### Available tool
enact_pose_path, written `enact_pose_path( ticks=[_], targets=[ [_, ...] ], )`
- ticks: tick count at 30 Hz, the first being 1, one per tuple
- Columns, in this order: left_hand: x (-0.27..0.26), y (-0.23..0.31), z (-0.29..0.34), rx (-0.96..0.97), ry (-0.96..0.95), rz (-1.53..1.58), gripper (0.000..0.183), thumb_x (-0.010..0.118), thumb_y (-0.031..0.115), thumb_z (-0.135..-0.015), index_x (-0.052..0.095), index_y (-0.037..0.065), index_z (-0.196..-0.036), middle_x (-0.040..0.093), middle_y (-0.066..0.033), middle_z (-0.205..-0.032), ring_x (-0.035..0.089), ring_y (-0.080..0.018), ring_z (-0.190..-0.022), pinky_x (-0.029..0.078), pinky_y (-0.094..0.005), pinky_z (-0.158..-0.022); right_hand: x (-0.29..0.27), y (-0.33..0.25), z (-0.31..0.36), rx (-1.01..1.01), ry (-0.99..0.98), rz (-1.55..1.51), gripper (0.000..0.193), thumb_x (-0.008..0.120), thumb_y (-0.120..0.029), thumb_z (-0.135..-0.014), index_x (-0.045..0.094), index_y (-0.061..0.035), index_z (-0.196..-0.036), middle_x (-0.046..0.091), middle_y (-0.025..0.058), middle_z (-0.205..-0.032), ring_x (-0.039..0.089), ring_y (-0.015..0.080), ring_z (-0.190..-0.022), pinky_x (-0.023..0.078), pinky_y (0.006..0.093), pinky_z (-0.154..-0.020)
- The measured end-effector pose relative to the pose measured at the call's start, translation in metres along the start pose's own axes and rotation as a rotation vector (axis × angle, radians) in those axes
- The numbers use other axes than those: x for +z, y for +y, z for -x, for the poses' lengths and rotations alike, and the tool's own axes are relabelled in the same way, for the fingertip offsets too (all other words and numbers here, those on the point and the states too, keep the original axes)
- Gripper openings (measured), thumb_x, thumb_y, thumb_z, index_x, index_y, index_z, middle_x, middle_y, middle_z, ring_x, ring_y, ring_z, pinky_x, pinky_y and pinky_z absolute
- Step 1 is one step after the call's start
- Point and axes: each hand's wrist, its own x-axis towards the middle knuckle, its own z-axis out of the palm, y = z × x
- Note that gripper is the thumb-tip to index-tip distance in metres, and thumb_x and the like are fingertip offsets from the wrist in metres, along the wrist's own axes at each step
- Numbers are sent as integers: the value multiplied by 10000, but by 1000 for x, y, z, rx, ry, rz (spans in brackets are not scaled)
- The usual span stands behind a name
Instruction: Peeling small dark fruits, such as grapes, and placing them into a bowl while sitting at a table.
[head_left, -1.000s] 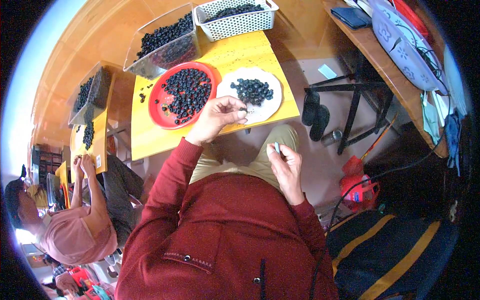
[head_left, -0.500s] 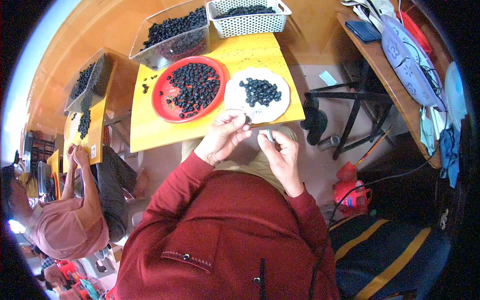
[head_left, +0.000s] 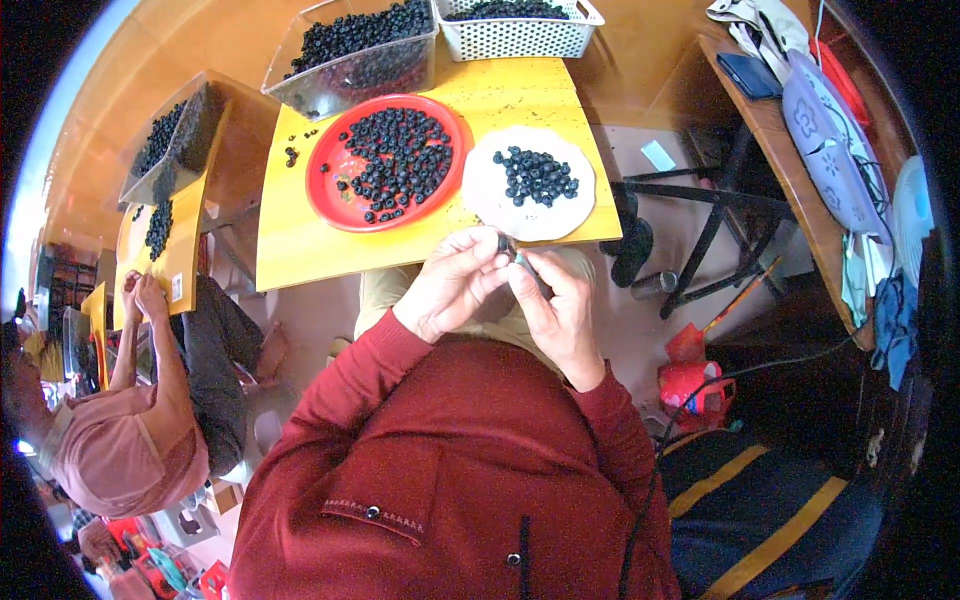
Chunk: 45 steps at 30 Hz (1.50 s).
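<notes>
While pinching a small dark piece (head_left: 504, 243) between thumb and fingers of the left hand (head_left: 458, 277), grips a blue-green tool (head_left: 520, 258) beside it in the right hand (head_left: 558, 302), just off a yellow table (head_left: 288, 232) bearing similar pieces (head_left: 540, 178) on red tray (head_left: 322, 198) and white plate (head_left: 488, 208).

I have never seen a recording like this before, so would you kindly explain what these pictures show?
There is no machine: a person works bare-handed. The view comes from a fisheye camera on that person's head, looking down, so straight edges bend. On the yellow table, a red plate and a white plate hold small dark round pieces; behind them, a clear bin and a white basket hold more. The left hand pinches a small dark piece, and close to it the right hand holds a blue-green item, too small to identify. On the picture's left, a co-worker sits at another table.
</notes>
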Motion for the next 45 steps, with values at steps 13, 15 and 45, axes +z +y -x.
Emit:
enact_pose_path(
  ticks=[13, 15, 45],
  targets=[
    [-2, -8, 4, 4, 62, -51, 160, 642, 182, -952, 664, 65, -1058, 675, -19, -942, 624, -112, -866, 540, -282, -819, 0, 0, 3, -40, 2, 160, 242, 617, -220, -951, 660, -4, -1049, 630, 170, -853, 647, 343, -756, 498, 399, -634],
    [-1, -11, 3, 7, 52, -52, 162, 642, 185, -953, 664, 66, -1060, 678, -23, -949, 625, -114, -869, 540, -284, -819, 0, 3, 4, -55, 21, 150, 244, 618, -223, -950, 661, -4, -1048, 629, 168, -848, 648, 343, -752, 500, 400, -633],
    [26, -19, 10, 10, -26, -193, 150, 624, 155, -965, 655, 35, -1049, 670, -63, -903, 639, -151, -799, 561, -317, -763, -36, 11, 17, 64, 104, -26, 317, 639, -242, -961, 676, 64, -1033, 648, 141, -822, 629, 225, -737, 471, 323, -661]
  ],
)
